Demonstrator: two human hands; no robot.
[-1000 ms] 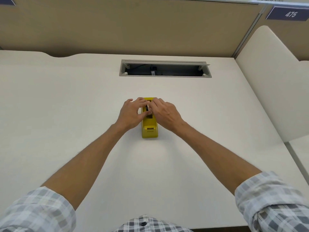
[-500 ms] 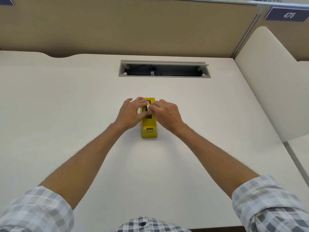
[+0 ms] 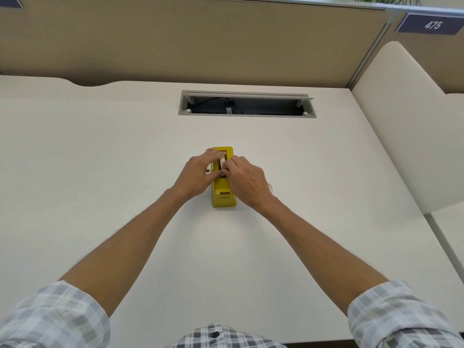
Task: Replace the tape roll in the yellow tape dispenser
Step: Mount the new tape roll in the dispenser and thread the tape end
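The yellow tape dispenser (image 3: 223, 197) stands on the white desk (image 3: 100, 172), its cutter end toward me. A pale tape roll (image 3: 222, 160) sits upright in its top slot. My left hand (image 3: 198, 175) comes in from the left, its fingers curled over the roll and its thumb against the dispenser's side. My right hand (image 3: 247, 180) comes from the right and pinches the roll with its fingertips. Both hands hide most of the slot and the roll's core.
A small pale translucent thing (image 3: 270, 187) peeks out on the desk just beyond my right hand; what it is cannot be told. An open cable tray (image 3: 247, 114) is cut into the desk farther back. A beige partition (image 3: 414, 136) stands at the right.
My hands have stayed at the dispenser's slot with small finger shifts. More of the pale roll shows between my fingertips now. The dispenser has not moved.
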